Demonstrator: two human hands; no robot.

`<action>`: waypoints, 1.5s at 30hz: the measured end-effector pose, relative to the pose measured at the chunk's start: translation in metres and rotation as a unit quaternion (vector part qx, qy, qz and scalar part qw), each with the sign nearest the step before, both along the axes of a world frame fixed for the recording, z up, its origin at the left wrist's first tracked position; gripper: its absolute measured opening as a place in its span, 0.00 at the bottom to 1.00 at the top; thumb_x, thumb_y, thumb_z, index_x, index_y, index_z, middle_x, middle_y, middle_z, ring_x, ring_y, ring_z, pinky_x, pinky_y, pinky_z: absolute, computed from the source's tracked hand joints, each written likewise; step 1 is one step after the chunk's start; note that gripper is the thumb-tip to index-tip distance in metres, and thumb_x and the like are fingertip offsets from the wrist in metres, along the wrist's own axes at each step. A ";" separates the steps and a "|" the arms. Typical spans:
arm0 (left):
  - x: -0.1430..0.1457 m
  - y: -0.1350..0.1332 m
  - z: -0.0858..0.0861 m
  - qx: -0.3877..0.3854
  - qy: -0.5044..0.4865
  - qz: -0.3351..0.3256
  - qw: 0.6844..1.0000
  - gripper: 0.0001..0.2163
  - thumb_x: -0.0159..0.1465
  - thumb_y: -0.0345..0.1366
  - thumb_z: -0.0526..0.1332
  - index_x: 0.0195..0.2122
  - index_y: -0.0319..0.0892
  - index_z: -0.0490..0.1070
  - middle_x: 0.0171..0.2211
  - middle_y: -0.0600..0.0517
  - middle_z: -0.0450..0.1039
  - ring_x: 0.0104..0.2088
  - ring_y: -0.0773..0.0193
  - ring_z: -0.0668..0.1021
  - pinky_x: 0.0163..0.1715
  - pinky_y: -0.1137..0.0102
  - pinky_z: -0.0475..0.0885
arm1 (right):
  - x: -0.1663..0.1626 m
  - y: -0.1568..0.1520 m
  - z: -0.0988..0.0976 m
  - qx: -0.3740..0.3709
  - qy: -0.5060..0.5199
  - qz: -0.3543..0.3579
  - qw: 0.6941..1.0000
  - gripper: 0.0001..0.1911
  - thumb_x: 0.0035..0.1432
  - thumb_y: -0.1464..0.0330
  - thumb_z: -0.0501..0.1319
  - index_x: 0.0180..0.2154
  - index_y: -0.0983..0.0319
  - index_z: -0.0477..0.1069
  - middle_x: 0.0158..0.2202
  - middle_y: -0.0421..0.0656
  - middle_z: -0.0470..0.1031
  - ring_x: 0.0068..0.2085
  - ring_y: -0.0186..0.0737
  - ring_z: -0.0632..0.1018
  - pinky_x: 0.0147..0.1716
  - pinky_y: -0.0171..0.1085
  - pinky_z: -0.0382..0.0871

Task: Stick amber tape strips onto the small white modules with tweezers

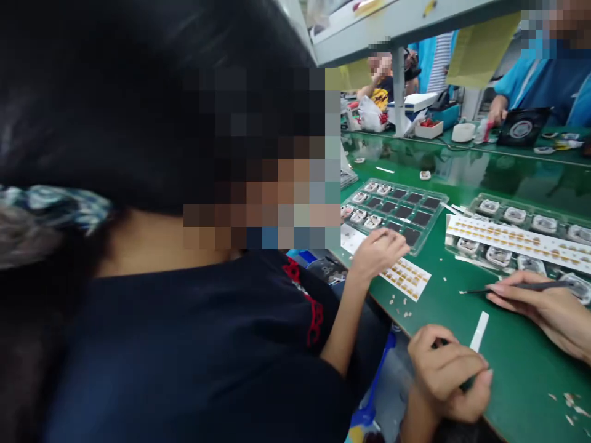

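Observation:
Dark tweezers are held in my right hand, pinched between thumb and fingers. Their tips point left over the green tabletop, with a tiny pale piece at the end. My left hand is closed with curled fingers near the table's front edge; what lies inside is hidden. A white strip shows just beyond its knuckles, and I cannot tell whether the hand touches it. Past my right hand, a white sheet with rows of amber pieces rests across a clear tray of white-rimmed parts.
Close on the left sits a co-worker, whose hand is over another amber-dotted sheet. A partly filled tray lies beyond. Small scraps dot the table. Another person works across the bench behind a shelf post.

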State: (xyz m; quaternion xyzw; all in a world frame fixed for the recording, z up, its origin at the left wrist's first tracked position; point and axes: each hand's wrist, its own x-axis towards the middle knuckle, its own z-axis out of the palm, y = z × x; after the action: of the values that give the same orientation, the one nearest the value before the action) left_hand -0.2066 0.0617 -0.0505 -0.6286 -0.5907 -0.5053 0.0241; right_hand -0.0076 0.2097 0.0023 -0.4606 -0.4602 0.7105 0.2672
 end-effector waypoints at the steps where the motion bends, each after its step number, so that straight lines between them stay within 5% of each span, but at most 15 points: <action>1: 0.019 -0.006 -0.009 0.004 -0.002 0.006 1.000 0.10 0.68 0.41 0.58 0.34 0.42 0.74 0.28 0.53 0.76 0.24 0.71 0.74 0.25 0.74 0.73 | 0.000 -0.001 0.001 0.005 -0.003 0.004 1.000 0.20 0.21 0.66 0.80 0.21 0.65 0.77 0.26 0.42 0.77 0.33 0.40 0.81 0.37 0.27 0.80; 4: 0.070 -0.014 -0.028 0.085 -0.054 0.079 0.992 0.11 0.66 0.30 0.54 0.28 0.44 0.73 0.20 0.57 0.75 0.19 0.72 0.72 0.17 0.76 0.67 | -0.001 -0.006 0.004 -0.002 -0.012 -0.017 1.000 0.22 0.18 0.65 0.79 0.22 0.64 0.78 0.29 0.43 0.78 0.32 0.41 0.81 0.34 0.27 0.81; 8: 0.099 -0.009 -0.031 0.201 -0.029 0.086 0.975 0.06 0.60 0.34 0.58 0.27 0.45 0.72 0.22 0.62 0.77 0.20 0.71 0.73 0.26 0.70 0.71 | -0.001 -0.010 0.004 -0.035 -0.034 -0.066 0.997 0.25 0.11 0.68 0.78 0.22 0.65 0.80 0.32 0.47 0.80 0.30 0.45 0.82 0.29 0.28 0.81; 16: 0.099 -0.010 -0.024 0.191 -0.055 0.059 0.978 0.03 0.55 0.33 0.59 0.29 0.46 0.71 0.23 0.58 0.78 0.19 0.69 0.73 0.23 0.64 0.72 | 0.009 -0.003 -0.012 -0.001 -0.001 -0.011 1.000 0.17 0.27 0.68 0.79 0.26 0.62 0.81 0.33 0.52 0.81 0.31 0.46 0.83 0.32 0.28 0.81; 25: 0.097 -0.011 -0.013 0.178 -0.044 0.070 0.980 0.04 0.55 0.30 0.58 0.29 0.45 0.70 0.22 0.58 0.77 0.21 0.68 0.73 0.22 0.64 0.70 | 0.007 0.002 -0.012 -0.001 0.017 0.016 1.000 0.21 0.25 0.65 0.81 0.27 0.64 0.80 0.30 0.43 0.80 0.30 0.41 0.82 0.34 0.28 0.81; 30: 0.099 -0.014 -0.009 0.167 -0.047 0.069 0.982 0.04 0.54 0.29 0.58 0.29 0.44 0.70 0.23 0.58 0.78 0.20 0.68 0.72 0.26 0.64 0.71 | 0.005 0.004 -0.008 -0.014 0.030 -0.037 0.999 0.23 0.22 0.68 0.81 0.27 0.65 0.80 0.30 0.44 0.81 0.31 0.40 0.82 0.34 0.27 0.81; 39: 0.095 -0.019 0.002 0.144 -0.043 0.043 0.988 0.05 0.56 0.26 0.58 0.30 0.43 0.69 0.25 0.57 0.78 0.21 0.68 0.76 0.28 0.64 0.69 | -0.019 0.008 0.004 -0.002 0.073 -0.066 0.995 0.08 0.39 0.77 0.74 0.24 0.66 0.77 0.25 0.42 0.79 0.26 0.34 0.80 0.30 0.26 0.80; 45: 0.093 -0.032 0.018 0.138 -0.025 0.003 0.990 0.04 0.61 0.29 0.60 0.34 0.45 0.73 0.26 0.54 0.77 0.24 0.64 0.77 0.25 0.63 0.68 | -0.016 0.011 0.016 -0.022 0.080 -0.056 0.995 0.08 0.48 0.82 0.67 0.25 0.65 0.75 0.25 0.40 0.78 0.27 0.31 0.79 0.34 0.28 0.79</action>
State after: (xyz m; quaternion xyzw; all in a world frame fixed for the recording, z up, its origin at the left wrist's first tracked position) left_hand -0.1134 0.0301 -0.0328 -0.6049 -0.5170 -0.5978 0.0973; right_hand -0.0231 0.2208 0.0183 -0.4330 -0.3952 0.7388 0.3325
